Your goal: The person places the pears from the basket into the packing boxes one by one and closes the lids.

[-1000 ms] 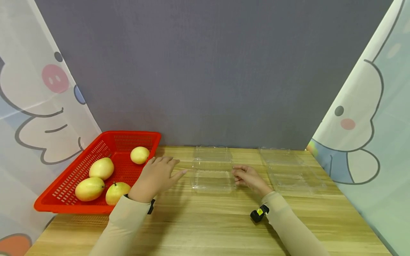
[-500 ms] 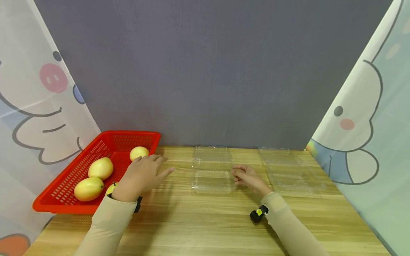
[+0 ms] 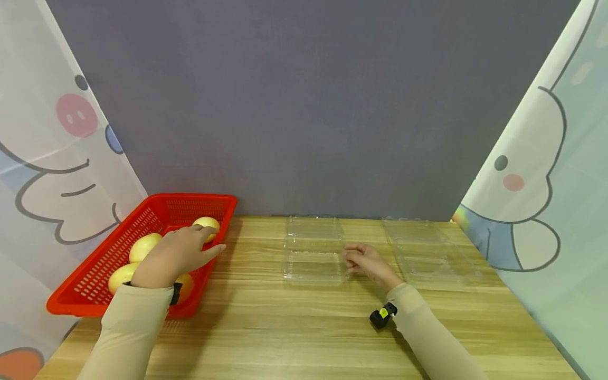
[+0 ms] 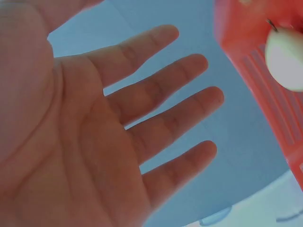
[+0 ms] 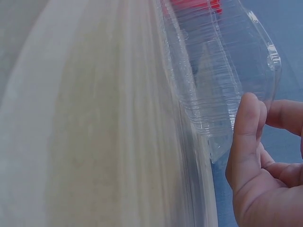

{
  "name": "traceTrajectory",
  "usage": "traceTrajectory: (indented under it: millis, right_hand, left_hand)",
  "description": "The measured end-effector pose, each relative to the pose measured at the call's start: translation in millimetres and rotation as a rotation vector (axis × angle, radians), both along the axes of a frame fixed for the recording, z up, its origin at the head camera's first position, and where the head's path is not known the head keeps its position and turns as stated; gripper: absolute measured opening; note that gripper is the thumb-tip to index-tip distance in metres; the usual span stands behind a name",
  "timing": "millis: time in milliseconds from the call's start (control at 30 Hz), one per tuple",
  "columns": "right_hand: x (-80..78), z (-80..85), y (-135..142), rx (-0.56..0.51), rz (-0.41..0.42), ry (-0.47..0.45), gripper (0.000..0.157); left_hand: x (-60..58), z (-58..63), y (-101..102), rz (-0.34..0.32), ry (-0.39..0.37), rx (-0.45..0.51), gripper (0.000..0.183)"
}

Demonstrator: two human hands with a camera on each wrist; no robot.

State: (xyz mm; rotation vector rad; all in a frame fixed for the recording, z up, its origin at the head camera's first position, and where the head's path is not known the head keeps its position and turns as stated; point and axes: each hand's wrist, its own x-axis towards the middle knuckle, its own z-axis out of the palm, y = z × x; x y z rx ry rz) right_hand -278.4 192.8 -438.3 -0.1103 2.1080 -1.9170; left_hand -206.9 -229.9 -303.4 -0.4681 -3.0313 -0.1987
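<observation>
My left hand [image 3: 173, 256] hovers over the red plastic basket [image 3: 62, 298], fingers extended and thumb apart. In the left wrist view the palm and spread fingers hold nothing. Yellow pears lie in the basket: one pear [image 3: 207, 224] just beyond my left fingertips, another pear [image 3: 142, 247] to their left, and two more partly hidden behind the hand and wrist. My right hand [image 3: 372, 265] pinches the right edge of a clear plastic clamshell box [image 3: 314, 266] between thumb and fingers. That box stands with its lid raised at the back, and the right wrist view shows its ribbed wall [image 5: 215, 101].
A second clear clamshell box [image 3: 427, 258], also unfolded, lies to the right of my right hand. A grey panel [image 3: 304, 105] rises behind the wooden table [image 3: 285, 332]. Printed cartoon sheets [image 3: 537, 184] flank both sides.
My left hand has moved leftward from beside the basket to above it, covering part of the pears. The right hand keeps its hold on the clamshell box.
</observation>
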Motion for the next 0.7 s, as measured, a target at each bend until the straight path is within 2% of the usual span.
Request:
traceTrajectory:
  millis: [200,467,700]
  right_hand:
    - [1.3,3.1,0,0.009,0.006,0.005,0.054]
    - [1.7,4.3,0,0.016,0.008,0.018,0.053]
    - [0.0,2.3,1,0.02,0.016,0.021,0.054]
  left_hand:
    - [-9.6,-2.3,-24,0.063,-0.134,-0.041,0.064]
    - [-14.9,-3.9,-54,0.099,-0.208,-0.032,0.066]
    - [-21.1,-6.4,-78,0.108,-0.269,-0.08,0.069]
